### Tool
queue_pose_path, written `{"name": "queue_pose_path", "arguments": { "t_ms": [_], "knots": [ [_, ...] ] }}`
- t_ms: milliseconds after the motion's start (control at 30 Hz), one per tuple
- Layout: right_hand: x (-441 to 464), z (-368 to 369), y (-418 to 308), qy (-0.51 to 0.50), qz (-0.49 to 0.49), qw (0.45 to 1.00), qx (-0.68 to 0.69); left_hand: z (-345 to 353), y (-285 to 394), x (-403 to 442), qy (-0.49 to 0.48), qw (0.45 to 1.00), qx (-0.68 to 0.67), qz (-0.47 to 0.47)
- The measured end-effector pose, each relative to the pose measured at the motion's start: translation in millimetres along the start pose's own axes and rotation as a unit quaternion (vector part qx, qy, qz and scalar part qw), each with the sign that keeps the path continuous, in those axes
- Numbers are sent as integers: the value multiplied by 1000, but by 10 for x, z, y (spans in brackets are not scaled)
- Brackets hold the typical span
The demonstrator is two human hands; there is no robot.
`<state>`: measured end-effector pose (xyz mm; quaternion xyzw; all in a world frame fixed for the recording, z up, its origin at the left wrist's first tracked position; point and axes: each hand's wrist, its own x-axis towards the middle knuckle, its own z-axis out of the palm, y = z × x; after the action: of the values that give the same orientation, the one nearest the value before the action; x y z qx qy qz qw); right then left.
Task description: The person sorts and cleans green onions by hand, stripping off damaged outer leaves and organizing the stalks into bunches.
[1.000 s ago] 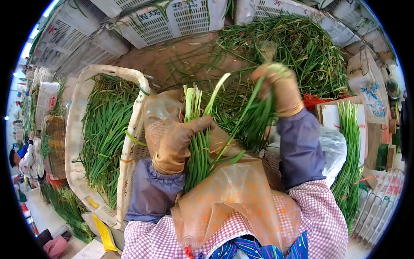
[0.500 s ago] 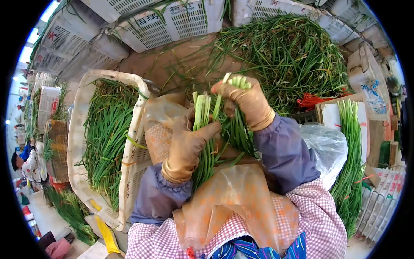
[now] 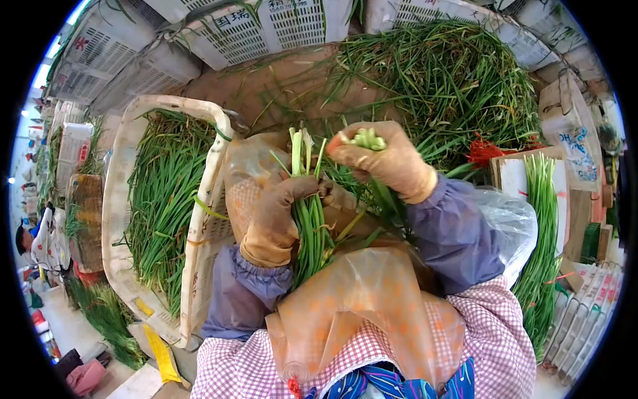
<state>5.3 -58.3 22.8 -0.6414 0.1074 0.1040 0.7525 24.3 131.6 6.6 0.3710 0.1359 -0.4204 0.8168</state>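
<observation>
Both of my hands wear brown, stained gloves. My left hand (image 3: 274,216) is closed round a bunch of garlic chives (image 3: 308,233), its pale stem ends pointing up and its leaves hanging down to my lap. A few stems stick out loosely at the top of this bunch. To the right, my right hand (image 3: 395,163) is closed round a second bunch of garlic chives (image 3: 367,139). Its pale ends show above the thumb, while the leaves below are partly hidden by the hand. The two bunches are apart. A translucent plastic apron (image 3: 345,292) covers my lap.
A white crate (image 3: 199,253) of chives stands at my left. Ahead lies a large heap of loose greens (image 3: 438,86), with red ties (image 3: 488,149) at its edge. Tied long chives (image 3: 541,233) rest at my right. White crates (image 3: 266,33) line the back.
My right hand has moved slightly right and away from the left bunch, taking its chives with it. My left fingers have closed lower round their stems, and the loose stems at the top have spread.
</observation>
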Motion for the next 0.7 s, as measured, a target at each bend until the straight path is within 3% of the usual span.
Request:
{"name": "queue_pose_path", "arguments": {
  "t_ms": [33, 100, 167, 367, 433, 467, 567, 600, 667, 700],
  "knots": [
    [42, 54, 69, -19, 20, 998, 48, 64, 13, -30, 42, 995, 82, 43],
    [95, 158, 150, -31, 28, 992, 123, 30, 11, -3, 14, 995, 88, 43],
    [111, 186, 192, -20, 5, 993, 119, 23, -14, 8, 24, 987, 131, 85],
    [103, -237, 78, 92, -83, 992, 38, -27, 95, -74, 13, 995, 101, 21],
    [285, -700, 175, 221, -200, 953, -56, -46, 100, -78, -19, 999, 19, 21],
    [369, -1045, 154, 287, -201, 933, -88, -71, 85, -96, 20, 998, 14, 50],
    [401, -1615, 46, 471, -155, 835, -238, -13, 123, -171, -2, 996, -5, 91],
    [398, -1600, 0, 470, -158, 836, -237, -11, 128, -156, -2, 996, -5, 94],
    [335, -1522, -10, 428, -90, 799, -413, -51, 106, -127, -24, 991, -93, 93],
    [333, -1434, 71, 373, -139, 855, -332, -83, 91, -94, -21, 991, -92, 95]
  ]
}}
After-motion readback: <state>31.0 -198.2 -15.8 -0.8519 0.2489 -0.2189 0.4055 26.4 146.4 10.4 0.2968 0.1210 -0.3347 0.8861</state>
